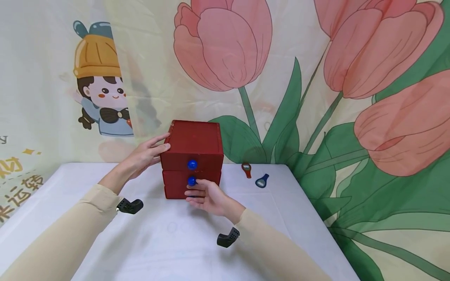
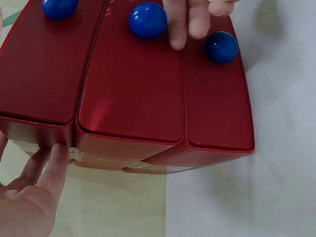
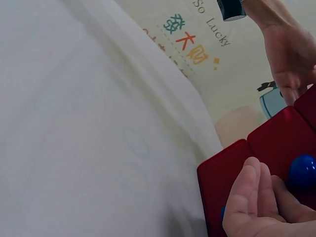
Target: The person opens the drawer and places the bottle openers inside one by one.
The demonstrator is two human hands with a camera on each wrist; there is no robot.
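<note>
A dark red box of drawers (image 1: 197, 136) stands on the table, with round blue knobs on its front. My left hand (image 1: 142, 158) rests against the box's left side and upper edge, fingers extended. In front of the drawers is my right hand (image 1: 212, 198), its fingertips close beside the middle knob (image 2: 148, 20); whether they touch it is unclear. Those fingers look mostly straight in the right wrist view. Above is the top knob (image 1: 192, 164). The bottom knob (image 2: 221, 47) shows in the left wrist view, but fingers largely cover it in the head view.
To the right of the box lie a red keyring-like tag (image 1: 247, 170) and a blue one (image 1: 261, 181). A white cloth covers the table (image 1: 168, 242). Behind it hangs a printed backdrop (image 1: 147, 70) with tulips and a cartoon figure.
</note>
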